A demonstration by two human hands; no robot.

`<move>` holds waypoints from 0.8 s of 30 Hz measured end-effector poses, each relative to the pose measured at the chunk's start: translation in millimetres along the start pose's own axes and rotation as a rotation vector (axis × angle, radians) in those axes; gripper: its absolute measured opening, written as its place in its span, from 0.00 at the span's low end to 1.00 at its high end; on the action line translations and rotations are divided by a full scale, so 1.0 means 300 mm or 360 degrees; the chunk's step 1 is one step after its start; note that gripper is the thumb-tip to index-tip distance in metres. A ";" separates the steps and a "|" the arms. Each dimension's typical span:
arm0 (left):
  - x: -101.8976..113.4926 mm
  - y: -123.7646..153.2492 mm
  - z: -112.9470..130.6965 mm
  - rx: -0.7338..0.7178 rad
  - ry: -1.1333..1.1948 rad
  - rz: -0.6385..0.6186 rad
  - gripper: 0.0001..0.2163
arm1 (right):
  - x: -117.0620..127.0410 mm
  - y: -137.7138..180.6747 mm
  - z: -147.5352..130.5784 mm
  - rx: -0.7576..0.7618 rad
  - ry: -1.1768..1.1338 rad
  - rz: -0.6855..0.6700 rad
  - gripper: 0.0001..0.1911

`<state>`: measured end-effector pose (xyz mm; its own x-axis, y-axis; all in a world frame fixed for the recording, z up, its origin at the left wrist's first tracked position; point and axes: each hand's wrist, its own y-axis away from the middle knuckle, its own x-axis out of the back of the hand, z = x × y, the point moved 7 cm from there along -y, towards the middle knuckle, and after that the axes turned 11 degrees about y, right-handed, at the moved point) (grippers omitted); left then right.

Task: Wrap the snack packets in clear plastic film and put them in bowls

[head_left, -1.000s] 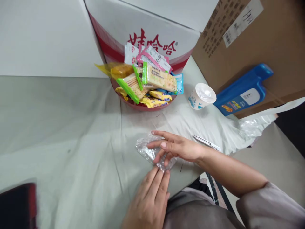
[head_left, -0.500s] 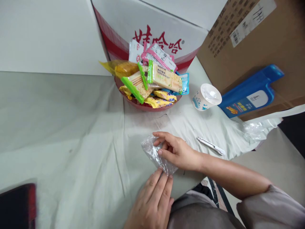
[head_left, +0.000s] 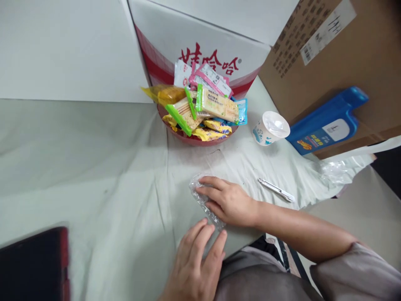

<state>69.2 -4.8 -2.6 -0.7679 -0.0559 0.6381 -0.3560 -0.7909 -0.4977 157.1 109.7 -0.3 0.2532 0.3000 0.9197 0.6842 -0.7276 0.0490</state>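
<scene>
A crumpled clear plastic wrapper (head_left: 200, 196) lies on the pale cloth near the table's front edge. My right hand (head_left: 227, 200) rests on top of it with fingers curled, pressing it down. Just below, my left hand (head_left: 197, 263) lies on the cloth with its fingers stretched out and slightly spread; the fingertips touch the wrapper's lower end. A red bowl (head_left: 194, 140) heaped with packets of biscuits and sweets stands behind the hands.
A red-and-white carton (head_left: 200, 42) stands behind the bowl, a brown cardboard box (head_left: 328, 54) at the right with a blue bottle (head_left: 326, 125) lying against it. A white cup (head_left: 270, 127) and a pen (head_left: 275, 190) are on the cloth. A dark red object (head_left: 31, 263) sits lower left.
My right hand's fingers have curled and settled down over the wrapper, flattening it. My left hand's fingers have spread a little. The view shifted slightly.
</scene>
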 end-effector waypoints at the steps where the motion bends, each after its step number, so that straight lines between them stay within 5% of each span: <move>1: -0.004 -0.002 0.000 0.0031 -0.0019 0.0006 0.13 | 0.006 0.001 0.002 0.0015 -0.0045 0.0018 0.22; 8: -0.024 -0.016 0.004 0.0123 -0.0081 -0.0055 0.11 | 0.162 0.078 0.055 -0.0043 -0.0464 0.0509 0.12; 12: 0.009 -0.017 0.001 0.0140 -0.0010 0.0003 0.08 | 0.087 0.169 -0.034 0.0450 0.0055 0.0163 0.29; 14: 0.026 -0.018 0.003 0.0117 0.0039 0.0076 0.08 | 0.020 0.219 -0.043 0.0482 0.0311 -0.0008 0.35; 24: -0.002 -0.025 0.006 0.0081 0.0007 -0.0046 0.14 | 0.005 0.331 -0.088 0.0589 0.0460 0.0179 0.24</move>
<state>73.5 0.1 1.9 -0.7600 -0.0302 0.6492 -0.3507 -0.8220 -0.4488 207.6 21.7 16.3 0.1748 0.0102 0.9845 0.8741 -0.4618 -0.1505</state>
